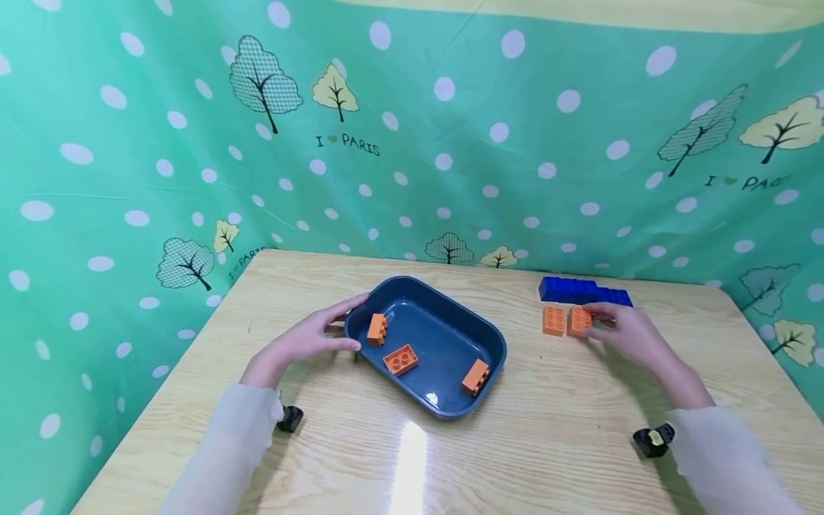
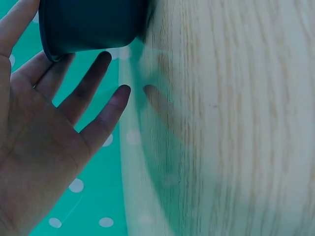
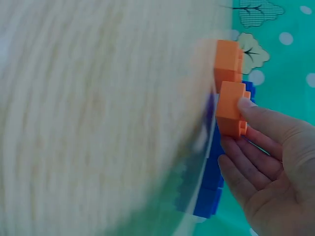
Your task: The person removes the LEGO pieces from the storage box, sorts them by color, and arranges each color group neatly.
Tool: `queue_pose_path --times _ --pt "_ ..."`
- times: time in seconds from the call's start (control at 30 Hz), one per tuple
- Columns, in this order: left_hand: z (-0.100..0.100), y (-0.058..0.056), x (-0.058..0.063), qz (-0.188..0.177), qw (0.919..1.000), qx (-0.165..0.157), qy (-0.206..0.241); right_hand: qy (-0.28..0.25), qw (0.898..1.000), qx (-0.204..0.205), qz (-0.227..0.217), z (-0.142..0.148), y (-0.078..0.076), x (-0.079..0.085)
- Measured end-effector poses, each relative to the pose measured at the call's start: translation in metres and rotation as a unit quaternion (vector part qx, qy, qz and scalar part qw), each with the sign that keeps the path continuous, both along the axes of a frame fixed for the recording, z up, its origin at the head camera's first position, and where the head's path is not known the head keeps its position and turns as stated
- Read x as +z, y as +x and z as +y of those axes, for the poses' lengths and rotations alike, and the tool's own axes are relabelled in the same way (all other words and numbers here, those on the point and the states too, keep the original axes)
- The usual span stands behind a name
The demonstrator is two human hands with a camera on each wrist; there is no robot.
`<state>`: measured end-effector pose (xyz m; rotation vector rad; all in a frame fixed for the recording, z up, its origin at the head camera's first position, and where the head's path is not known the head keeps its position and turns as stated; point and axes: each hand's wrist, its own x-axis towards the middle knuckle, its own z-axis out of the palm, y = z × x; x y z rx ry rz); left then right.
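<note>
At the left end of a dark blue tray (image 1: 438, 329), my left hand (image 1: 309, 336) touches the rim with thumb and fingers spread. Its fingers look fairly straight in the left wrist view, lying against the tray's outer wall (image 2: 93, 29). Over on the right, my right hand (image 1: 634, 340) pinches an orange toy brick (image 3: 229, 108) between thumb and fingers, studs toward the thumb. Beside that brick stands another orange brick (image 1: 553, 320), studs up. Inside the tray lie three orange bricks: one at the left (image 1: 376, 330), one stud side down (image 1: 401, 360), one at the right (image 1: 475, 377).
Blue bricks (image 1: 569, 290) stand in a row just behind the orange pair, near the back edge of the wooden table (image 1: 515, 443). A green dotted cloth (image 1: 412, 179) hangs behind and at the sides. Wrist cameras sit on both wrists.
</note>
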<state>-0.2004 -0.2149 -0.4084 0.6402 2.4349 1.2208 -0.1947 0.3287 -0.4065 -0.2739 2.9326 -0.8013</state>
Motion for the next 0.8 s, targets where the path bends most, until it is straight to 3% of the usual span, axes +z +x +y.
queue_pose_path --times 0.2,0.53,0.8 --pt "0.001 0.000 0.000 -0.013 0.9999 0.008 0.002 0.001 1.000 0.008 0.007 -0.005 -0.006 -0.009" --pt "0.002 0.000 0.000 -0.012 0.9999 0.008 0.007 -0.023 1.000 -0.006 -0.013 -0.004 -0.001 -0.003" --pt "-0.002 -0.003 -0.002 -0.007 0.9999 0.000 0.010 -0.053 0.997 -0.002 0.056 -0.020 0.008 0.013"
